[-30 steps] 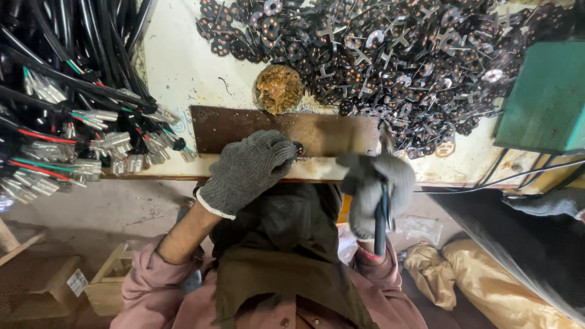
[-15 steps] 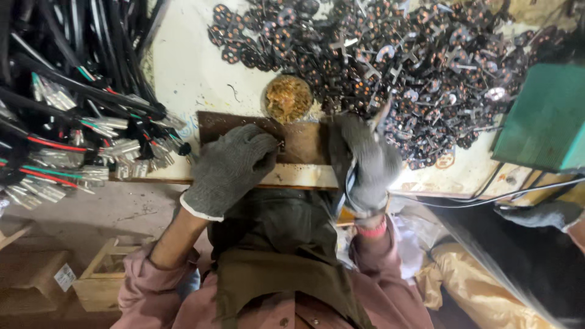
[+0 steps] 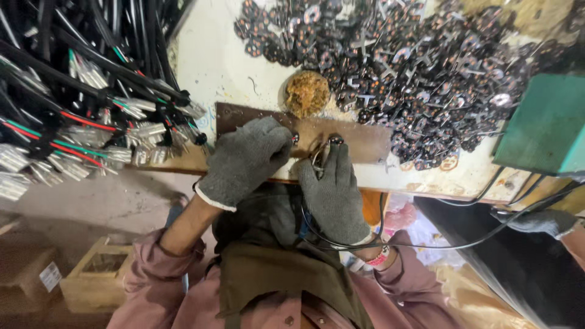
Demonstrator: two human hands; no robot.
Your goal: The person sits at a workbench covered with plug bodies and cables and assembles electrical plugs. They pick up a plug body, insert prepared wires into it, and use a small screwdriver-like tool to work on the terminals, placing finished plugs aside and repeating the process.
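Now I see both gloved hands meet on brown plate at bench edge: left hand pinching small part, right hand gripping pliers-like tool just beside, tool axis pointing away from body.

A small electrical assembly workshop is indicated. A worn, stained workbench is seen, edged with a brown wooden board. Left of the board, bundled black cables with stripped coloured cores and metal terminals are heaped. Behind the board, a pile of small dark metal plug parts is spread. Right of it, a green metal box is placed. Knitted work gloves are worn.
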